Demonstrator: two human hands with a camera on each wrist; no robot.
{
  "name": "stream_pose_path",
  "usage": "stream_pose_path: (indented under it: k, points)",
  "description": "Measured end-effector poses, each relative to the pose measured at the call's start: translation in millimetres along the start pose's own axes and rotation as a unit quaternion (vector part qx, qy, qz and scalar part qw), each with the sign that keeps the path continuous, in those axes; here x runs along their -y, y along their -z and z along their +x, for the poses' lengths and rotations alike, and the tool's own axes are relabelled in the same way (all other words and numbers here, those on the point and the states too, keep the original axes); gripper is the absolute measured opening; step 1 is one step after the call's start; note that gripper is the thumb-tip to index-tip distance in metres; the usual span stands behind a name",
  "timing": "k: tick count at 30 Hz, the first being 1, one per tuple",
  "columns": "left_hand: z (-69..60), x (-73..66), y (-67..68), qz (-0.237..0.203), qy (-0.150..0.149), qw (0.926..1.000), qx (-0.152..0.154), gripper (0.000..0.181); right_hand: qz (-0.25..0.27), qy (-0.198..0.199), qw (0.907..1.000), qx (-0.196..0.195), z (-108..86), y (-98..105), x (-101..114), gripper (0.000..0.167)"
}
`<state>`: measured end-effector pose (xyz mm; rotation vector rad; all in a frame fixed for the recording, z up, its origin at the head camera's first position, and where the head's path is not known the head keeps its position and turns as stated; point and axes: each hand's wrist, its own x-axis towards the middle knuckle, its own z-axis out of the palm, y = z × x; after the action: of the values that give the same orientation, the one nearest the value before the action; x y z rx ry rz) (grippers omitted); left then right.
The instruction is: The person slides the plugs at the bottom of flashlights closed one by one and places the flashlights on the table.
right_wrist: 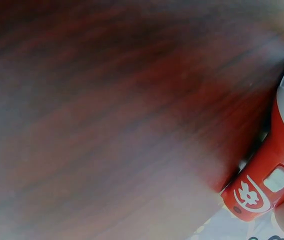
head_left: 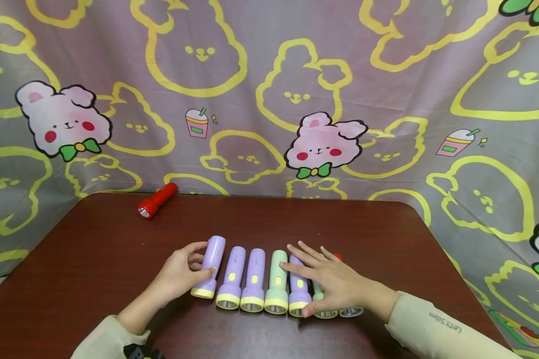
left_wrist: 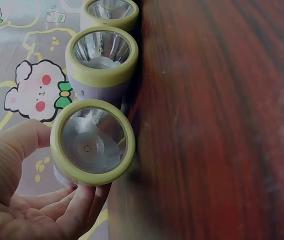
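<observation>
My left hand (head_left: 179, 271) grips a purple flashlight (head_left: 213, 254) with a yellow rim, thumb on one side and fingers on the other. It is the leftmost in a row, slightly tilted; its lens faces the left wrist camera. Beside it lie two purple flashlights, one (head_left: 236, 264) next to the other (head_left: 256, 267), then a pale green one (head_left: 278, 267). My right hand (head_left: 339, 286) spreads its fingers over the row's right end. It partly covers another purple flashlight (head_left: 300, 294), a green one (head_left: 326, 314) and a red flashlight (right_wrist: 277, 165) with a white head.
A separate red flashlight (head_left: 157, 201) lies near the back left edge of the dark brown table (head_left: 269, 219). Behind the table hangs a cartoon-patterned curtain (head_left: 251, 99). A dark object (head_left: 139, 351) sits at the left sleeve.
</observation>
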<state>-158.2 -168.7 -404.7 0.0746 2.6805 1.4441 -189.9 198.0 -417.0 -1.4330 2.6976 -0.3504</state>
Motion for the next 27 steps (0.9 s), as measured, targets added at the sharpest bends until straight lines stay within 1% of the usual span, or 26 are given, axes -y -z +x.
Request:
stream_pose_path:
  k: [12,17,24,27]
  points:
    - [1.1,2.9,-1.2,0.010,0.011,0.9999,0.008,0.068,-0.005,0.004,1.0000,-0.007,0.6,-2.2,-1.5,0.095]
    - [3.4,3.6,-2.6,0.021,0.012,0.9997,0.010,0.068,-0.005,0.002,1.0000,-0.001,0.0,-1.5,-1.3,0.094]
    - [3.3,1.9,-4.0,0.027,0.027,0.9992,0.013,0.063,0.000,-0.003,1.0000,0.005,-0.3,-0.4,-0.4,0.093]
    - [3.7,1.0,-3.8,0.037,0.025,0.9989,0.013,0.061,0.003,-0.003,1.0000,0.006,-0.2,0.2,-0.3,0.093]
